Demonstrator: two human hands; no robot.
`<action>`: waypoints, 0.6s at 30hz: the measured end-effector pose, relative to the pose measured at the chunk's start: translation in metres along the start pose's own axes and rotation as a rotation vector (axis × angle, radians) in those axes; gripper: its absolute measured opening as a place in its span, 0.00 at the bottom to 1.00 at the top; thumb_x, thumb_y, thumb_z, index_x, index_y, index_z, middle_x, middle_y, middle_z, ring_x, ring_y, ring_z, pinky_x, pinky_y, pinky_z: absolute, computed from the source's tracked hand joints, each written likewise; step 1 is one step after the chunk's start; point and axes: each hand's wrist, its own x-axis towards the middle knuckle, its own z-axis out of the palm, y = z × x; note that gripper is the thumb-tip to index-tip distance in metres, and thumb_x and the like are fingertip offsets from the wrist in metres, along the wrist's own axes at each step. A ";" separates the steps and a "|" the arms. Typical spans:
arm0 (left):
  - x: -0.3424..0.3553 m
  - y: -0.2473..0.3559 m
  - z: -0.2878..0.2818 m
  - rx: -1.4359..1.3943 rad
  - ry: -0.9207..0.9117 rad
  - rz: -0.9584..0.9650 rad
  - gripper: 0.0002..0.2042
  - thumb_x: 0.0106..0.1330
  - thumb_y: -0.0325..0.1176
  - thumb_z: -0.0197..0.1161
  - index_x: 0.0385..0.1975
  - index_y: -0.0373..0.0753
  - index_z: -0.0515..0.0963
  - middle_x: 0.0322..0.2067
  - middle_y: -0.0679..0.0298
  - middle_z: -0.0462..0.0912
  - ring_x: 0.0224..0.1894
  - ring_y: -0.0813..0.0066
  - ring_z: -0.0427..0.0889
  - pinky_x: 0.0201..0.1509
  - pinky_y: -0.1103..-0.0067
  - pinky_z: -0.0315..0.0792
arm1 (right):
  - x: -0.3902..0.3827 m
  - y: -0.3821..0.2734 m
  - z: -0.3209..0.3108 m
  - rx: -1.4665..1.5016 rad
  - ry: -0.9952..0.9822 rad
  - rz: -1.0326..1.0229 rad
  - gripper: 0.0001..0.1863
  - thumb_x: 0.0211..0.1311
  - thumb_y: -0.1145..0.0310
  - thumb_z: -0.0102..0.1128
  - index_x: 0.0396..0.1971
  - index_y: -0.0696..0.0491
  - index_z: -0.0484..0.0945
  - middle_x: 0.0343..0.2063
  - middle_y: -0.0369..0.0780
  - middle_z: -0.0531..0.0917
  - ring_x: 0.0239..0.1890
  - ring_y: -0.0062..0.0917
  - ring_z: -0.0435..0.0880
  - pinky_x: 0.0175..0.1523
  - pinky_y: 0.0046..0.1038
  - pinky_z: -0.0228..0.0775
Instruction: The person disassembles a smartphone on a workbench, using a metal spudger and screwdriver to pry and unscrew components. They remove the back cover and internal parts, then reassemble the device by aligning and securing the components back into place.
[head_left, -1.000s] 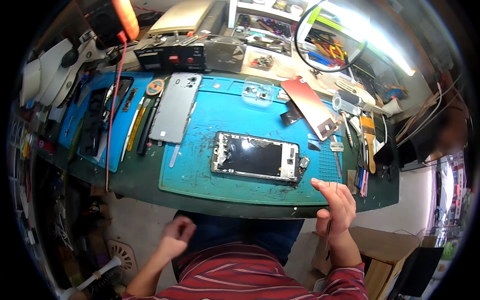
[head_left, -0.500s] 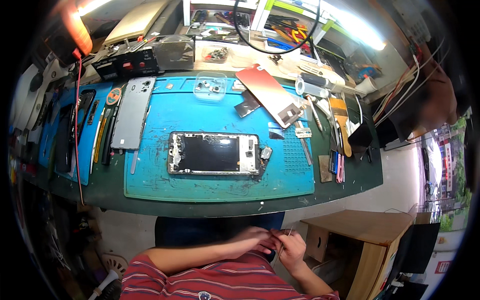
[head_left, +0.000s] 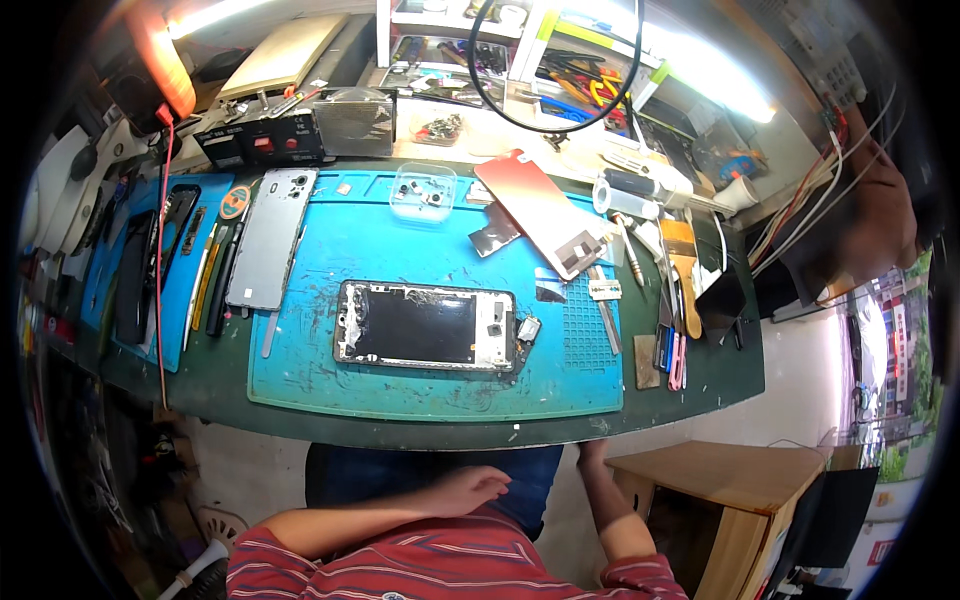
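My left hand [head_left: 478,490] rests over my lap in front of the bench, fingers loosely bent and a little apart, with nothing visible in it. My right hand [head_left: 592,453] reaches to the bench's front edge, where the edge hides its fingers. On the blue work mat [head_left: 300,385] lies an opened phone frame [head_left: 415,328] with a black middle and a scuffed silver rim. A small silver part [head_left: 529,328] sits at its right end. Neither hand touches the phone frame.
A grey phone back [head_left: 268,240] lies at the mat's left, an orange-white back cover [head_left: 540,210] at the far right. Behind stands a clear box of small parts [head_left: 422,195]. A brush [head_left: 680,260] and tools lie right; a wooden cabinet [head_left: 715,465] stands below.
My hands were together, the right one pinching a thin pointed tool. Now they are apart: the right has moved forward to the bench edge, and the tool no longer shows.
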 end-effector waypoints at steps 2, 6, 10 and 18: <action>-0.005 -0.004 -0.005 0.091 0.071 0.016 0.18 0.84 0.35 0.51 0.65 0.34 0.76 0.55 0.55 0.88 0.54 0.68 0.88 0.60 0.73 0.80 | 0.048 0.017 0.015 0.076 0.037 -0.101 0.16 0.80 0.61 0.57 0.49 0.58 0.85 0.28 0.35 0.82 0.27 0.22 0.79 0.34 0.27 0.72; -0.035 0.028 -0.013 0.298 0.153 -0.006 0.16 0.82 0.39 0.56 0.60 0.37 0.82 0.43 0.60 0.92 0.44 0.68 0.90 0.53 0.75 0.81 | 0.070 0.031 0.042 0.128 0.111 -0.245 0.19 0.82 0.57 0.53 0.49 0.59 0.85 0.30 0.37 0.83 0.30 0.24 0.80 0.37 0.29 0.75; -0.068 0.107 -0.021 0.393 -0.054 -0.068 0.13 0.80 0.42 0.61 0.48 0.42 0.89 0.29 0.63 0.90 0.33 0.70 0.90 0.40 0.74 0.81 | 0.026 0.058 0.020 0.093 0.235 -0.473 0.23 0.84 0.54 0.48 0.48 0.59 0.84 0.33 0.39 0.85 0.33 0.27 0.82 0.40 0.31 0.77; -0.100 0.228 -0.087 1.135 0.653 0.729 0.23 0.57 0.30 0.79 0.55 0.39 0.84 0.46 0.59 0.86 0.47 0.54 0.86 0.48 0.64 0.81 | -0.215 -0.238 0.014 -0.443 -0.243 -0.962 0.22 0.82 0.50 0.52 0.42 0.54 0.85 0.31 0.41 0.84 0.28 0.29 0.82 0.33 0.30 0.76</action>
